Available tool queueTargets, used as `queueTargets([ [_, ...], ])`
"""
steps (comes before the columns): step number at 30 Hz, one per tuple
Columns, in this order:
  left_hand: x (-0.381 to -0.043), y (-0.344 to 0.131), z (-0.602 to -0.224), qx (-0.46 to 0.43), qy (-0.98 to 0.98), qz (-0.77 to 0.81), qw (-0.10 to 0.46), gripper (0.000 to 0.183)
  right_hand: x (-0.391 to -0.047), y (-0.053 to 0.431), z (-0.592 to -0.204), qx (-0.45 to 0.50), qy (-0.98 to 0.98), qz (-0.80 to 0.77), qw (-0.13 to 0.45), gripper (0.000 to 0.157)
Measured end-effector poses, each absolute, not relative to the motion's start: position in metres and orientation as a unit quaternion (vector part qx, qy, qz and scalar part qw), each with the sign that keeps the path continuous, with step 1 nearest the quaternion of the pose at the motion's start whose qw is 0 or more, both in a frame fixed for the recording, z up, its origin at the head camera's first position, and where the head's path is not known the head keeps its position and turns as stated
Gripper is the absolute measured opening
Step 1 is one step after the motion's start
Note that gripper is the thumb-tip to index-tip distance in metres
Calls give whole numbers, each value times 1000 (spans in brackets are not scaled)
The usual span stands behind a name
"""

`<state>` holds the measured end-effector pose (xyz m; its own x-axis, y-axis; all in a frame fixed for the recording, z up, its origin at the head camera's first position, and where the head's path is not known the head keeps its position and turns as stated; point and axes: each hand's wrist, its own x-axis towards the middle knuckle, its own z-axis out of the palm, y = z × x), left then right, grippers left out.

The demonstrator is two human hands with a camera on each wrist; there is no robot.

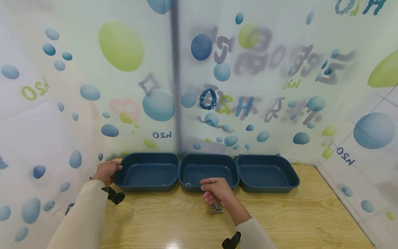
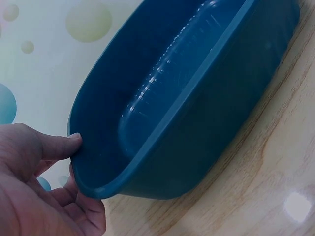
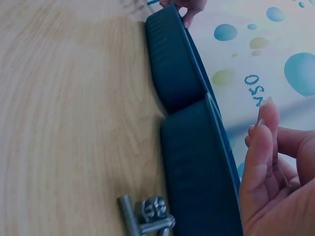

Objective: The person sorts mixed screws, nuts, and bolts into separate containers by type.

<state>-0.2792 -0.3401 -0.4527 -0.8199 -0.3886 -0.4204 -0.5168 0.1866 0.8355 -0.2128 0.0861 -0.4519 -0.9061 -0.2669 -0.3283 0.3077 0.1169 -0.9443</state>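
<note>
At the outer end of the left blue tray (image 1: pixel 146 188), my left hand (image 1: pixel 107 172) pinches the rim. In the left wrist view the thumb (image 2: pixel 64 146) lies over the rim and the other fingers are curled against the outside wall. My right hand (image 1: pixel 217 191) hovers over the front edge of the middle blue tray (image 1: pixel 205 159), its fingers (image 3: pixel 258 160) fairly straight with nothing showing between them. Inside that tray, near its front left corner, sits a small metal nut (image 1: pixel 188 184). Metal bolts (image 3: pixel 129 216) and nuts (image 3: pixel 151 207) lie on the table below the right hand.
A third blue tray (image 1: pixel 267 190) stands at the right, in one row with the other two. The row runs along a patterned wall covering (image 1: pixel 192 135) at the back of the wooden table (image 1: pixel 161 218). Side coverings flank the table left and right.
</note>
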Motion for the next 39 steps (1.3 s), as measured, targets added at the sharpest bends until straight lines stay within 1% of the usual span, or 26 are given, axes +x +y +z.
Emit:
queueTargets([
  [15,-277,-341,-452,-290,767,569,62,38,-198,103,-475,31,725,-651,222,33],
  [20,-278,-340,-450,-294,763,573,58,35,-195,109,-484,39,730,-645,222,33],
  [24,-277,-340,-450,-293,763,573,57,35,-190,113,-491,48,729,-644,229,32],
  [34,-278,-340,-452,-291,768,567,62,36,-181,115,-503,51,749,-627,210,26],
  [39,-279,-340,-453,-291,765,571,59,35,-177,117,-507,56,756,-617,213,22],
])
